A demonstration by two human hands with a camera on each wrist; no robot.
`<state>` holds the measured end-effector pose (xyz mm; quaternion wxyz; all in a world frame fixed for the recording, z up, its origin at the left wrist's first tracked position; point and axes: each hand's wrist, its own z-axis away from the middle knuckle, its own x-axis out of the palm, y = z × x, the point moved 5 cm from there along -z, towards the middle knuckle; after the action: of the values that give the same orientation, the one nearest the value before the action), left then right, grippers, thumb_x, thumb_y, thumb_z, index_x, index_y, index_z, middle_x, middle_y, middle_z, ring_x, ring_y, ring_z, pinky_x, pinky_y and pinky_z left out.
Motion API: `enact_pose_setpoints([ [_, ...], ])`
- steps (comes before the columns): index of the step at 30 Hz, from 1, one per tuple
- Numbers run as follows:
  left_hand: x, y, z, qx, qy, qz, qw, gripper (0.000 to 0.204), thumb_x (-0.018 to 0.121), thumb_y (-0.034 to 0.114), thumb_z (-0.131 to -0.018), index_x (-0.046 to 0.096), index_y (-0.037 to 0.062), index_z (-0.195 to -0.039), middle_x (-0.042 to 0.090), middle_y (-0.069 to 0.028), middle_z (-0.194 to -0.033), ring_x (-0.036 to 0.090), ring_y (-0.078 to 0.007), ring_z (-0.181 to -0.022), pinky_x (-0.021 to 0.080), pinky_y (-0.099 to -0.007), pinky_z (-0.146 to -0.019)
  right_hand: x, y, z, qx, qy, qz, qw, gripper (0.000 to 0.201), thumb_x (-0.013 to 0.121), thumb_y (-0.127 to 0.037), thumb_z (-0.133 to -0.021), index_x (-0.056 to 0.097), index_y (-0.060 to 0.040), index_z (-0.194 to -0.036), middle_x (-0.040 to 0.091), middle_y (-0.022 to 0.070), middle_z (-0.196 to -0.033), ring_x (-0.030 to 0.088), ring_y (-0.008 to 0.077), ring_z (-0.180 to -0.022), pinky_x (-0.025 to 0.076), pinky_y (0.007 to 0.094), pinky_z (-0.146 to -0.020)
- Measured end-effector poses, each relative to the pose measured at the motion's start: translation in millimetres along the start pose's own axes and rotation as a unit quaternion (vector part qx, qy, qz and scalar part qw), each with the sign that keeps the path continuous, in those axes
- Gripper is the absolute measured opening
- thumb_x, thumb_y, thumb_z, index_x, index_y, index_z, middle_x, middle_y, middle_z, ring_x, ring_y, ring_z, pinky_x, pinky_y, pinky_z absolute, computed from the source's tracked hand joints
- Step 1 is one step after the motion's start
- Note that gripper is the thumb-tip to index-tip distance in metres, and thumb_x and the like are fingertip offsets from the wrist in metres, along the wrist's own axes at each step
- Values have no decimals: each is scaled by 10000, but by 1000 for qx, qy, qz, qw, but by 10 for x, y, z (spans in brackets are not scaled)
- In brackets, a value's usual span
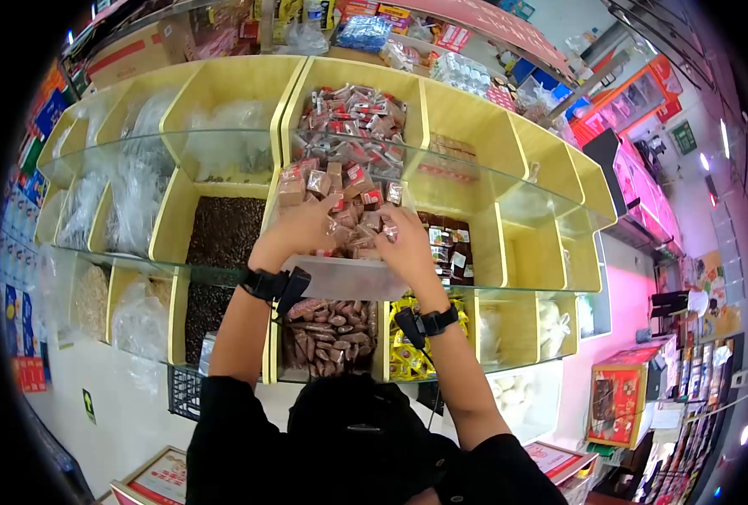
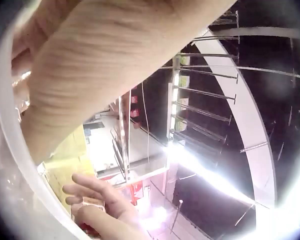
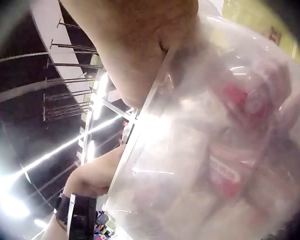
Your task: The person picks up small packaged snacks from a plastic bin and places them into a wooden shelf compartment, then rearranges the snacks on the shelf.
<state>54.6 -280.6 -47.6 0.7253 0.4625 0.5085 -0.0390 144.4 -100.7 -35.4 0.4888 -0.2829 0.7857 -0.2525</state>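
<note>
A translucent plastic box (image 1: 353,276), also large in the right wrist view (image 3: 155,165), holds small wrapped snacks (image 1: 359,220). The left hand (image 1: 302,229) reaches over its left side with its fingers among the packets; whether they grip one is unclear. In the left wrist view the left hand (image 2: 85,65) fills the upper left, its fingertips partly hidden. At the box's right side, the right hand (image 1: 406,242) pinches a small wrapped packet (image 2: 92,202) between thumb and bent fingers, as the left wrist view shows of this hand (image 2: 107,207).
Yellow divided bins (image 1: 466,189) surround the box, with glass strips (image 1: 214,273) across them. Dark small sweets (image 1: 226,231) lie left, dark packets (image 1: 449,252) right, brown pieces (image 1: 332,337) and yellow packets (image 1: 407,349) in front. A person (image 1: 694,300) stands far right.
</note>
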Motion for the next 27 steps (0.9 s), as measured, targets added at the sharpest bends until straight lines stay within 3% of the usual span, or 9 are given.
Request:
enact_pose_setpoints([
  [2,-129,-109,52,86,69,108,988,612,716,121,-768,565,18,-1352,692,-216,-945,679,-312,-832,518,-377,-703,39,120,-12,3,7,25,1000,366,649,-79,-765,619,-42,-1128,650,149,-1041,616,392,-925,529,420,-800],
  [5,-333,-15,185,84,146,222,960,296,611,65,-898,688,32,-1181,698,-129,-916,658,-199,-845,500,-328,-725,73,295,-1,-9,49,23,998,366,671,-75,-793,618,-24,-1152,682,129,-983,650,303,-825,535,359,-758],
  [8,-210,-73,143,69,191,369,907,227,549,84,-980,683,5,-1145,686,-61,-935,620,-122,-872,492,-292,-787,34,384,-26,129,43,-175,975,361,697,-67,-818,624,-17,-1168,699,78,-1027,614,141,-751,518,289,-692],
  [9,-201,52,153,63,167,457,872,227,515,109,-1014,667,2,-1144,671,-20,-991,596,-96,-902,485,-264,-842,5,411,-41,137,45,-235,961,268,732,-61,-843,610,-14,-1076,660,21,-925,535,45,-723,485,234,-652],
  [12,69,251,142,35,100,542,834,262,498,174,-1043,627,41,-1229,660,-35,-1130,605,-89,-1009,516,-238,-828,-71,374,6,168,85,-386,903,240,761,-68,-843,544,-59,-947,566,-14,-804,516,47,-697,479,228,-630],
  [16,239,588,141,103,89,550,824,423,672,173,-945,546,31,-1324,622,-55,-1230,605,-145,-1101,500,-277,-936,-166,82,75,171,149,-547,806,265,666,20,-909,433,-99,-862,484,-24,-788,525,63,-727,483,220,-673],
  [21,315,806,234,136,158,444,871,699,801,151,-781,473,-6,-1378,567,-126,-1315,548,-205,-1214,435,-340,-1036,-302,-103,244,176,221,-634,720,164,605,-15,-960,465,-101,-969,570,40,-939,600,152,-877,539,328,-801],
  [25,355,965,265,152,170,405,886,651,804,126,-755,523,1,-1328,601,-135,-1256,555,-230,-1207,432,-355,-1035,-296,-141,367,235,222,-605,728,289,545,-107,-1010,503,-26,-1284,617,100,-1122,629,183,-952,520,333,-868],
  [27,373,983,264,151,171,399,888,611,801,125,-757,549,8,-1301,613,-134,-1229,559,-234,-1198,430,-356,-1033,-306,-82,452,231,200,-590,747,295,547,-111,-1009,512,-5,-1282,624,106,-1149,634,184,-990,512,333,-893],
])
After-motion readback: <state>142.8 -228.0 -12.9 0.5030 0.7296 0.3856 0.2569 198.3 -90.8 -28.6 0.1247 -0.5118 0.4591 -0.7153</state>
